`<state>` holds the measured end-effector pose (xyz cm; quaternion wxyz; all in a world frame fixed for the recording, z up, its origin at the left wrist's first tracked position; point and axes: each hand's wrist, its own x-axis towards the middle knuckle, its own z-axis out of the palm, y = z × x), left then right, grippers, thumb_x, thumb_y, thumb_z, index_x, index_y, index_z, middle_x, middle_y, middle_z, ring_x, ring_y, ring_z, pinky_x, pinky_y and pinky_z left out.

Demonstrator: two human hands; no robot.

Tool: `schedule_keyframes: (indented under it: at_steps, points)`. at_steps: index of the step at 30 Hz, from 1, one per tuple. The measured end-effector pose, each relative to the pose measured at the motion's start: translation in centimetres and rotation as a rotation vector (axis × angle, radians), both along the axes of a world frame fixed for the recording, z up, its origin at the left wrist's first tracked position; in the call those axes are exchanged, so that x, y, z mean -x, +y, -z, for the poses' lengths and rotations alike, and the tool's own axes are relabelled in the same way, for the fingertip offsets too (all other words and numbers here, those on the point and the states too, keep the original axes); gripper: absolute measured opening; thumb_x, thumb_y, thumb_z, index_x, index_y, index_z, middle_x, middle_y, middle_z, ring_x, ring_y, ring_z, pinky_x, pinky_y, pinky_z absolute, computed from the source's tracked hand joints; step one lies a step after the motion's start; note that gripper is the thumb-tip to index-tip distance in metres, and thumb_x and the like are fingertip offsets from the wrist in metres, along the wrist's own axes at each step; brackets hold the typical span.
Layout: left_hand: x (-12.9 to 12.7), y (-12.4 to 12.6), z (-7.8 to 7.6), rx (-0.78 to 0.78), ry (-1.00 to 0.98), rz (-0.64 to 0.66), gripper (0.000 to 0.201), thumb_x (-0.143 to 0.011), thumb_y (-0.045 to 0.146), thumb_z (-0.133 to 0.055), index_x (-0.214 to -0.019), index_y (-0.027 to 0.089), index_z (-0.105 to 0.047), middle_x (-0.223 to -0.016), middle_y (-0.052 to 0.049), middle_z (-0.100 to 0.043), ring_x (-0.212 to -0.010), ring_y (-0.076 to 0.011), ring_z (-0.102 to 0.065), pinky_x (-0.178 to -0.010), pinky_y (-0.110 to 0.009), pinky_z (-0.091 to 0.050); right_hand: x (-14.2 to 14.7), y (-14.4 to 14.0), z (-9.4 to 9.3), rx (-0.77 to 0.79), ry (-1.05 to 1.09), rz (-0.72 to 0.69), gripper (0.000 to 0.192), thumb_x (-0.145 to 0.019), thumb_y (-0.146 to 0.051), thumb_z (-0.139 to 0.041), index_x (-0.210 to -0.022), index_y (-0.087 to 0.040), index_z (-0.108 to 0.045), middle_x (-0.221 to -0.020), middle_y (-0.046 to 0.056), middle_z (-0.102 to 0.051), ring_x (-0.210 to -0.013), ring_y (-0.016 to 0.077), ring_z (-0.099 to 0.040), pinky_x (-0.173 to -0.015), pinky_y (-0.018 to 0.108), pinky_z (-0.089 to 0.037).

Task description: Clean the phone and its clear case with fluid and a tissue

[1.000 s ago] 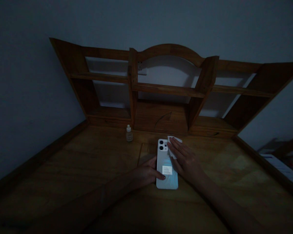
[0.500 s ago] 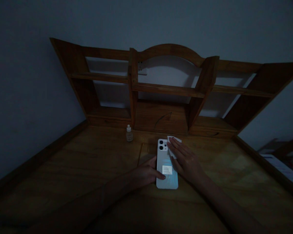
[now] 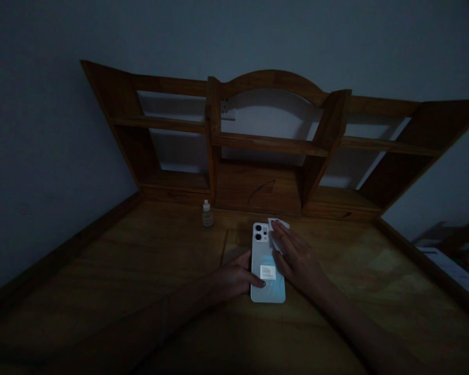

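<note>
A pale smartphone (image 3: 260, 258) lies back up, its camera lenses at the far end and a small white label (image 3: 268, 272) on its lower half. My left hand (image 3: 236, 276) grips its left side, thumb across the back and the other fingers partly hidden at the edge. Under the fingers of my right hand (image 3: 295, 255) is a white wipe (image 3: 274, 223), pressed against the upper right of the phone's back beside the cameras. Most of the wipe is covered by that hand. A small dropper bottle (image 3: 207, 216) with a white cap stands upright beyond my left hand.
The wooden desk (image 3: 160, 260) carries a shelf unit (image 3: 269, 143) along its back edge, against the wall. A wall socket (image 3: 227, 110) shows through the shelf's middle opening. White papers or a box (image 3: 453, 271) sit beyond the desk's right edge. The light is dim.
My right hand has shifted very slightly on the phone's upper right, and the wipe's visible corner looks a little smaller. My left hand, the phone and the bottle stay in place.
</note>
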<state>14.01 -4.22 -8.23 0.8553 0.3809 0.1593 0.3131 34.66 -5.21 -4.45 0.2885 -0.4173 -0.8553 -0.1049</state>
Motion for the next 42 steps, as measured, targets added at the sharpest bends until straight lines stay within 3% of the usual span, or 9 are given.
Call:
schedule_keyframes:
  at_steps: [42]
  points:
    - [-0.05, 0.09, -0.04, 0.003, -0.024, 0.006, 0.079, -0.059, -0.009, -0.071, -0.129, 0.021, -0.053, -0.120, -0.011, -0.065, -0.119, -0.0314, -0.057, -0.104, -0.047, -0.038, -0.16, 0.01, -0.09, -0.009, -0.027, -0.017, 0.061, -0.091, -0.014, -0.049, -0.149, -0.018, -0.034, -0.156, 0.012, -0.037, -0.145, 0.0289, -0.032, -0.113, 0.055, -0.040]
